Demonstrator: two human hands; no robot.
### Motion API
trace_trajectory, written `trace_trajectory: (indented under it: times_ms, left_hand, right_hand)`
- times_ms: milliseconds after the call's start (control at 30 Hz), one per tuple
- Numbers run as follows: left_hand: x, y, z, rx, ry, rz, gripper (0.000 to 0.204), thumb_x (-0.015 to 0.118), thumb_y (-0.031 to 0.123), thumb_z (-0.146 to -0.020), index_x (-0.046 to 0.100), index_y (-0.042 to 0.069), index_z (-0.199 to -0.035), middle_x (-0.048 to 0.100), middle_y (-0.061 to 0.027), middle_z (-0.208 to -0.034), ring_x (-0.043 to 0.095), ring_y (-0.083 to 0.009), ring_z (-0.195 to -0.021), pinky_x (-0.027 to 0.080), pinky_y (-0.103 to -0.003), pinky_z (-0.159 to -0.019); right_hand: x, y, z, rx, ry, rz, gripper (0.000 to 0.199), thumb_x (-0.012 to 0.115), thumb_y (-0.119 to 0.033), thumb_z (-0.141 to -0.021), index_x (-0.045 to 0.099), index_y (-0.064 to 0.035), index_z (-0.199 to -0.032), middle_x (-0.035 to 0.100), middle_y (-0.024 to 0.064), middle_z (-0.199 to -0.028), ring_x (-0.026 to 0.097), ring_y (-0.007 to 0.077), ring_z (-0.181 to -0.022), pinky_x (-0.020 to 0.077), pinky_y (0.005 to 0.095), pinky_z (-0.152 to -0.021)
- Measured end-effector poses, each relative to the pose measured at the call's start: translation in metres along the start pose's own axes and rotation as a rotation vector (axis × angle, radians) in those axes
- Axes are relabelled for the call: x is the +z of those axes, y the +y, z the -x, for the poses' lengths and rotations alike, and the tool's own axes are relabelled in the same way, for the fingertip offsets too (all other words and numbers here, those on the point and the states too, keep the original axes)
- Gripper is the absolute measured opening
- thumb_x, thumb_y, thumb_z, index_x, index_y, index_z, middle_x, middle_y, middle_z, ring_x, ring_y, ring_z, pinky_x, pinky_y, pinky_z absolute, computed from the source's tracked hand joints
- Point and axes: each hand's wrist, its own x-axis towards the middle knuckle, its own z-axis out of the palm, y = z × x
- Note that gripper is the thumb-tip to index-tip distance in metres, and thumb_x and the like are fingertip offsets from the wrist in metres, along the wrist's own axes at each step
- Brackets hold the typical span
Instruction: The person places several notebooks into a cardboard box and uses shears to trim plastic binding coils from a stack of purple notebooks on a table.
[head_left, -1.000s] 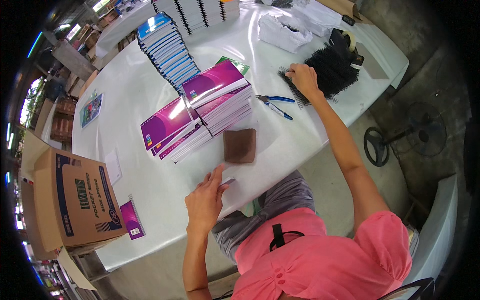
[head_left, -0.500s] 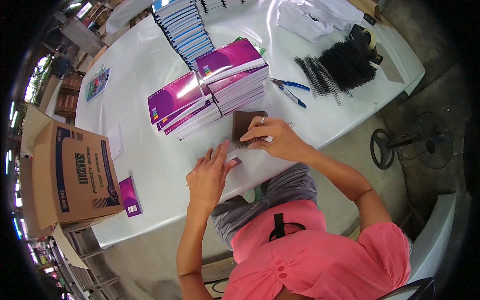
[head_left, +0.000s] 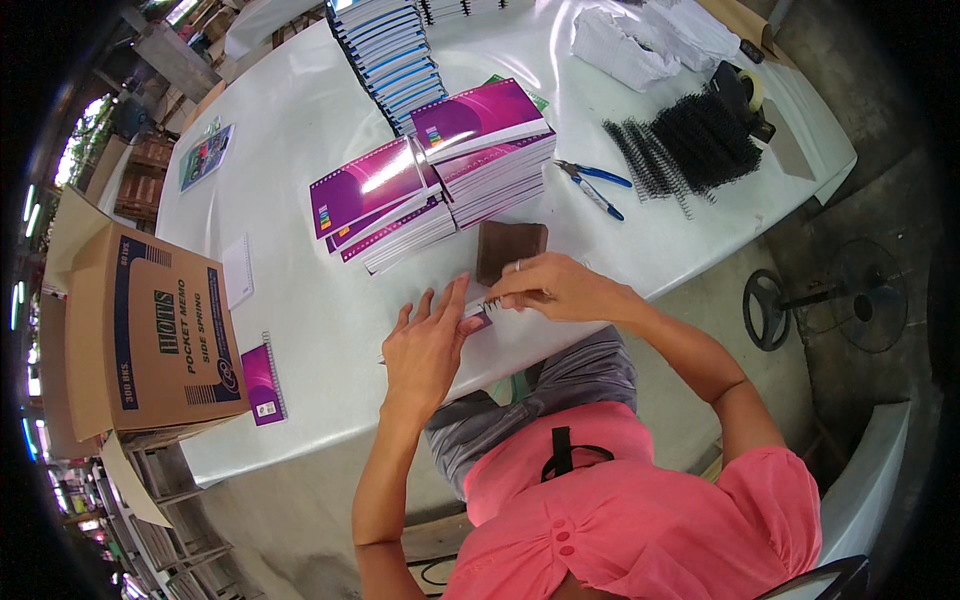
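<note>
My left hand point(head_left: 428, 338) lies with fingers stretched out over a small notepad near the table's front edge. The hand covers most of the pad; a purple corner point(head_left: 480, 318) shows by the thumb. My right hand point(head_left: 548, 288) is closed in a pinch on a black binding coil point(head_left: 491, 304), whose end meets the pad's edge. Just beyond my right fingers sits a brown block point(head_left: 510, 250). Two stacks of purple notepads, the left stack point(head_left: 370, 190) and the right stack point(head_left: 485, 120), stand past my hands.
Blue-handled pliers point(head_left: 592, 187) and a pile of black coils point(head_left: 700, 145) lie to the right. Blue-edged spiral books point(head_left: 388, 60) are stacked at the back. At left are a cardboard box point(head_left: 165, 330) and a bound purple notepad point(head_left: 262, 382). A fan point(head_left: 862, 295) stands off the table's right side.
My right hand has shifted slightly down and away from the brown block, which now shows more fully. The coil at the pad's edge has come into sight. The view has shifted a little.
</note>
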Motion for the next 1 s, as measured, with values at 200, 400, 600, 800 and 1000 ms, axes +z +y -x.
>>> trace_trajectory:
  times_ms: [200, 400, 600, 800, 1000]
  left_hand:
    - [0.001, 0.003, -0.001, 0.011, 0.048, 0.02, 0.054, 0.058, 0.038, -0.091, 0.045, 0.022, -0.141, 0.063, -0.0114, -0.124, 0.058, -0.0333, -0.117, 0.049, -0.046, -0.094]
    - [-0.02, 0.013, -0.008, -0.044, -0.217, 0.092, 0.055, 0.06, 0.041, -0.088, 0.046, 0.027, -0.14, 0.063, -0.0067, -0.125, 0.063, -0.0303, -0.109, 0.055, -0.041, -0.079]
    - [-0.012, 0.004, 0.01, 0.087, -0.284, 0.061, 0.063, 0.06, 0.046, -0.086, 0.042, 0.027, -0.143, 0.061, -0.0066, -0.128, 0.064, -0.0305, -0.105, 0.054, -0.041, -0.076]
    - [-0.007, -0.008, 0.016, 0.007, 0.035, 0.03, 0.091, 0.07, 0.048, -0.074, 0.029, 0.02, -0.15, 0.062, -0.0133, -0.124, 0.064, -0.0344, -0.106, 0.054, -0.04, -0.078]
    - [-0.004, -0.014, 0.013, 0.009, 0.108, -0.014, 0.093, 0.071, 0.049, -0.073, 0.028, 0.018, -0.151, 0.067, -0.0138, -0.108, 0.066, -0.0319, -0.092, 0.054, -0.039, -0.07]
  right_hand:
    - [0.002, -0.012, 0.0, -0.12, 0.058, 0.336, 0.019, 0.062, -0.022, -0.09, 0.056, -0.0062, -0.098, 0.06, 0.011, -0.086, 0.06, 0.0325, -0.084, 0.0475, 0.0442, -0.068]
    - [-0.004, -0.023, -0.005, 0.041, -0.194, 0.283, 0.023, 0.063, -0.026, -0.089, 0.055, -0.0059, -0.096, 0.06, 0.0139, -0.1, 0.06, 0.034, -0.092, 0.0468, 0.0435, -0.076]
    - [-0.029, 0.031, -0.009, -0.144, 0.017, 0.711, 0.041, 0.076, -0.037, -0.077, 0.058, -0.0066, -0.099, 0.061, 0.0145, -0.114, 0.056, 0.0335, -0.107, 0.0441, 0.0419, -0.091]
    - [-0.061, 0.008, -0.026, 0.129, -0.458, -0.062, 0.055, 0.075, -0.038, -0.079, 0.061, -0.0079, -0.122, 0.059, 0.0121, -0.128, 0.055, 0.0272, -0.117, 0.0427, 0.0382, -0.098]
    - [-0.051, 0.012, -0.048, 0.165, -0.615, -0.253, 0.056, 0.066, -0.042, -0.087, 0.062, -0.0023, -0.125, 0.063, 0.0122, -0.125, 0.059, 0.0223, -0.112, 0.045, 0.0345, -0.093]
